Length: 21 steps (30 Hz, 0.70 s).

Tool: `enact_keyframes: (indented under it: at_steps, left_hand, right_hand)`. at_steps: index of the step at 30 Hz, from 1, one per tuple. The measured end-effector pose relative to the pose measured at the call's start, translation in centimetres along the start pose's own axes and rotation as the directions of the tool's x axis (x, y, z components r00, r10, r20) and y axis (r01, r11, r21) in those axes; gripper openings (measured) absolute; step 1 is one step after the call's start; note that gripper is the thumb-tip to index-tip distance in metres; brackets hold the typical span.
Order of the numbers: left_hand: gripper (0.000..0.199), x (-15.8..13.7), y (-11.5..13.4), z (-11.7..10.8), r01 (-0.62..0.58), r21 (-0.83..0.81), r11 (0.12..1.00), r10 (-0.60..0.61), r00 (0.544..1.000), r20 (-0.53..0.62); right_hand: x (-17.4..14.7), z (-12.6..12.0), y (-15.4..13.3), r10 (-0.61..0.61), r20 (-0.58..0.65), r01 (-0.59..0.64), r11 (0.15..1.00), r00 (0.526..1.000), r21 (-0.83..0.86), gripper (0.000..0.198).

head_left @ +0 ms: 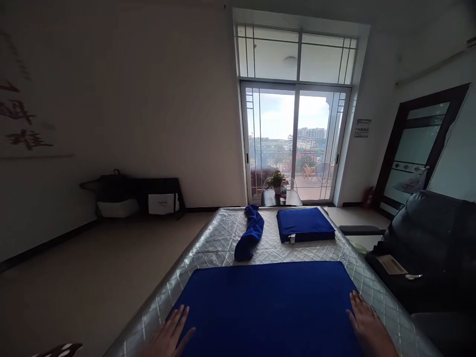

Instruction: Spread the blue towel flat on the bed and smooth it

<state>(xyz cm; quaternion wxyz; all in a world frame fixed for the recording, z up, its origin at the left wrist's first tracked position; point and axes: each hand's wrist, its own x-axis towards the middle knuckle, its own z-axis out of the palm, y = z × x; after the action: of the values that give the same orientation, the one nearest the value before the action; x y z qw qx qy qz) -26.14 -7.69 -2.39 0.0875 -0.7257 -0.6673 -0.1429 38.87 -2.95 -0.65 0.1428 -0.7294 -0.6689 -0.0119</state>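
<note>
A blue cloth (pixel 271 307) is spread flat across the near part of a table with a silver quilted cover (pixel 208 238). On the cloth's left edge rests my left hand (pixel 169 334), open, its fingers stretched out. My right hand (pixel 366 317) lies flat at the right edge, fingers also extended. Farther back, a crumpled blue cloth (pixel 251 235) lies lengthwise on the cover. To the right of it is a neatly folded stack of blue cloth (pixel 305 225) with a white label at its front corner. The cloth's near edge is outside the view.
Beyond the table's far end, a small dark table (pixel 269 200) holds a potted plant (pixel 276 181) and a bottle (pixel 283 191). A black armchair (pixel 435 238) stands close on the right. At the left wall is a low dark bench (pixel 180 201) with bags.
</note>
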Motion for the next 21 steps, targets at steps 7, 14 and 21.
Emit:
enact_keyframes:
  at_steps: [7,14,21]
  left_hand:
    - [0.068,11.6,18.8,-2.0,-0.195,-0.346,0.918,0.268,0.947,0.175]
    - [0.067,17.8,25.2,2.4,-0.192,-0.34,0.921,0.247,0.961,0.126]
    - [0.069,17.7,24.8,4.7,-0.136,-0.309,0.941,0.185,0.973,0.135]
  right_hand:
    - [4.1,-2.5,-18.3,-0.298,0.062,0.276,0.931,0.953,0.237,0.064]
    - [8.0,0.7,-26.3,-0.369,0.163,0.315,0.906,0.915,0.284,0.063]
    - [8.2,2.8,-25.6,-0.361,0.161,0.302,0.904,0.919,0.303,0.065]
